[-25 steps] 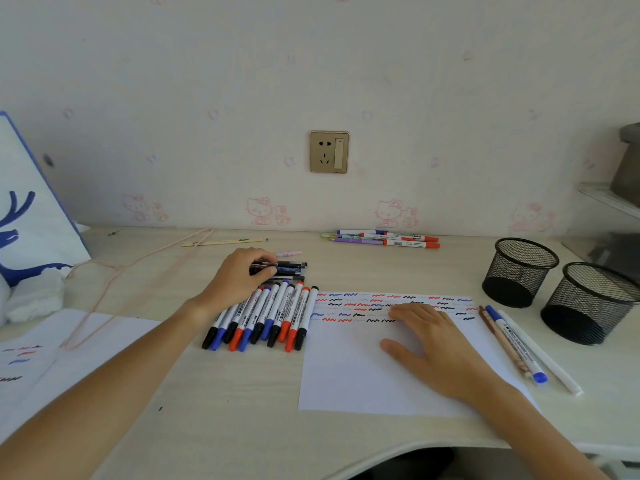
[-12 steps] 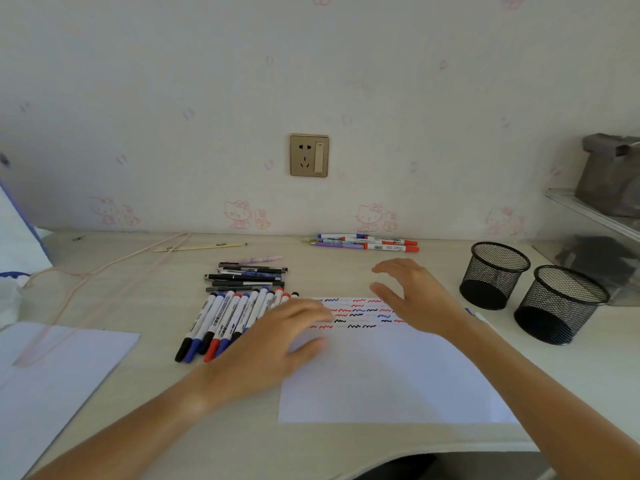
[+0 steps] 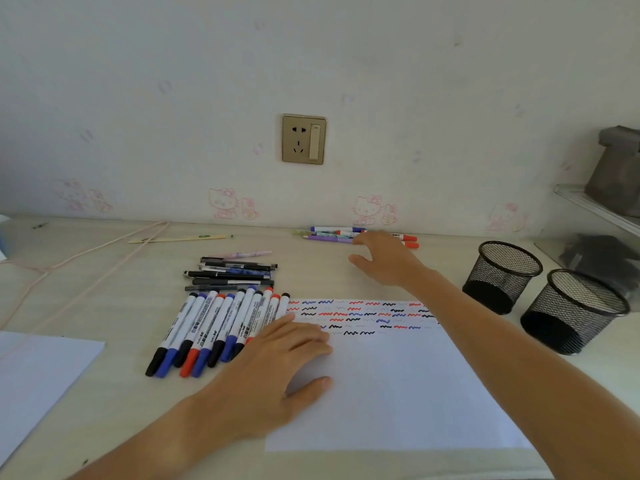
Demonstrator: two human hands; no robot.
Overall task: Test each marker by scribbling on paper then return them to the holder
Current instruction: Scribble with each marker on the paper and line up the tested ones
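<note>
Your left hand [image 3: 277, 368] lies flat on the left edge of the white sheet of paper [image 3: 398, 393], fingers straight and together, thumb spread, gripping nothing; its knuckles sit just beside the row of whiteboard markers [image 3: 221, 327], smooth white barrels with black, blue and red caps, packed side by side and slanting toward the desk's front edge; behind them, a small stack of slim dark pens [image 3: 232, 273] lies crosswise. The paper's far strip carries short wavy scribbles [image 3: 360, 315] in red, blue and black; the rest is blank. Your right hand [image 3: 384, 259] reaches toward the back edge of the desk [image 3: 104, 292], fingers spread and relaxed, holding nothing, its fingertips over a loose cluster of coloured markers [image 3: 332, 234] lying against the wall; whether they touch, you cannot tell. Near the desk's right edge stand two round black wire-mesh holders [image 3: 502, 275] [image 3: 573, 311], upright, close together, well apart from both marker groups. A second white sheet [image 3: 38, 379] lies at the left front corner; the desk top is pale wood-grain.
</note>
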